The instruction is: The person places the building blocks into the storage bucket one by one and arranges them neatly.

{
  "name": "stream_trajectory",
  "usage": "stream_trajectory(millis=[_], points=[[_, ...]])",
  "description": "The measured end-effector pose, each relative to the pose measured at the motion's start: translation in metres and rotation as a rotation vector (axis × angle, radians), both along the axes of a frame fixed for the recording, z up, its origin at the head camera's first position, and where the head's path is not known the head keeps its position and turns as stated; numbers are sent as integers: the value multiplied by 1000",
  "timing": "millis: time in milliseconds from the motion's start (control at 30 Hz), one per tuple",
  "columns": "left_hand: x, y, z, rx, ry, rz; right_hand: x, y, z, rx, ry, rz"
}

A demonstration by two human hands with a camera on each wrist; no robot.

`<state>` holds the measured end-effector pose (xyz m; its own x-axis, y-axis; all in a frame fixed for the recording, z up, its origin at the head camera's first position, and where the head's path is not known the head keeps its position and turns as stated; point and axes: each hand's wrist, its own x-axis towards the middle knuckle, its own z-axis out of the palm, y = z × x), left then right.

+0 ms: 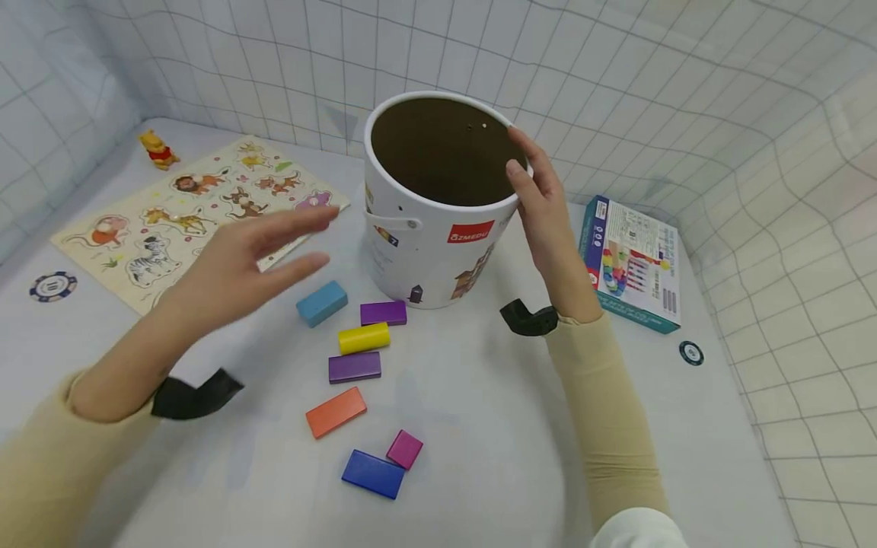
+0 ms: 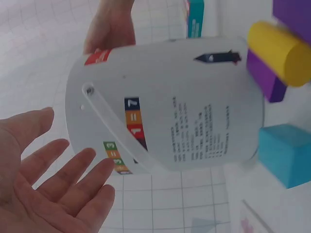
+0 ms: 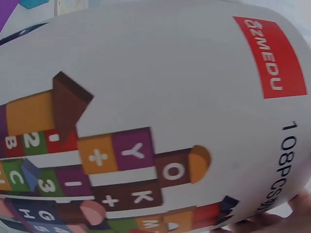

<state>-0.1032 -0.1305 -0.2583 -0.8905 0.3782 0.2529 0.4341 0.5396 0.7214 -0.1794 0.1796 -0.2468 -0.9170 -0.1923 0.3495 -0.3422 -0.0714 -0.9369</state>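
White bucket [image 1: 428, 262], upright at far centre, its right rim gripped by the right hand [image 1: 544, 194]; left hand [image 1: 240, 262], fingers extended, empty, apart at left. Light-blue block [image 1: 322, 304] and farther purple block [image 1: 384, 313] obstruct its near side; puzzle board [image 1: 147, 196], far left; box [image 1: 637, 266], right.

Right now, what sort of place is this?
It looks like a children's play area, though I can't be certain. The clues: a white round bucket printed with pictures, a flat cream animal puzzle board, and a shiny yellow cylinder-shaped block.
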Motion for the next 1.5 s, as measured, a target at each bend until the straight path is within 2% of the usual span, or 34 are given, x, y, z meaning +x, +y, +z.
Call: stream_trajectory(millis=[100,167,267,367,433,567,633,733,867,967,1267,1433,1500], points=[[34,-4,-14,-67,17,-106,1,0,11,83,-62,-17],[52,-4,-24,-84,-26,-163,-7,3,17,156,-131,-24],[71,1,-38,-58,-136,-241,-24,9,26,317,-247,-37],[82,8,-57,-20,-220,-301,-38,12,32,440,-317,-29],[87,12,-70,11,-262,-334,-41,12,33,469,-333,-18],[94,17,-94,100,-334,-384,-43,11,33,402,-349,-16],[98,18,-103,124,-338,-406,-44,11,32,371,-353,-21],[103,19,-112,116,-291,-425,-44,10,31,338,-356,-29],[107,22,-117,62,-191,-434,-42,9,30,301,-355,-40],[109,26,-119,22,-156,-455,-42,9,30,272,-343,-38],[114,32,-127,-24,-193,-492,-44,6,29,258,-333,-17],[117,31,-131,-26,-212,-481,-45,4,28,273,-332,-14],[118,31,-133,4,-207,-468,-44,3,28,274,-330,-14]])
